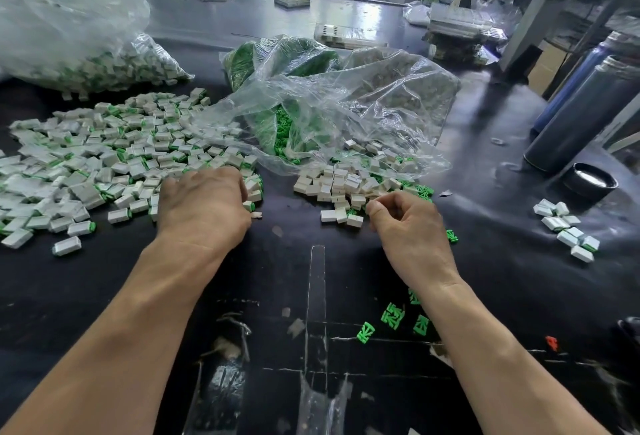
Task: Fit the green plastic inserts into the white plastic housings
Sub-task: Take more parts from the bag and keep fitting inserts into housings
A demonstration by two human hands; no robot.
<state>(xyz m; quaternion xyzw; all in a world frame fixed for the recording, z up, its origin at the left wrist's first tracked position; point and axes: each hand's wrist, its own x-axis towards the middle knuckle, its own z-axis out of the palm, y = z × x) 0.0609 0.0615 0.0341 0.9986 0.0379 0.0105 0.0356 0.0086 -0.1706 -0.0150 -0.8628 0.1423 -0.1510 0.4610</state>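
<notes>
A wide pile of white housings with green inserts fitted (104, 157) covers the table's left side. My left hand (202, 207) lies palm down at that pile's right edge, with its fingertips bent down out of sight among the pieces. A smaller heap of bare white housings (341, 185) lies at the mouth of a clear bag (346, 105), with loose green inserts (420, 190) beside it. My right hand (403, 223) is at this heap's near edge, fingers curled and thumb against the forefinger, with nothing visible between them. More green inserts (393, 316) lie under my right forearm.
A full clear bag of pieces (69, 36) stands at the back left. Green inserts fill a bag (277, 56) behind the middle. Two dark cylinders (581, 115), a black lid (590, 181) and a small cluster of fitted housings (568, 230) are on the right.
</notes>
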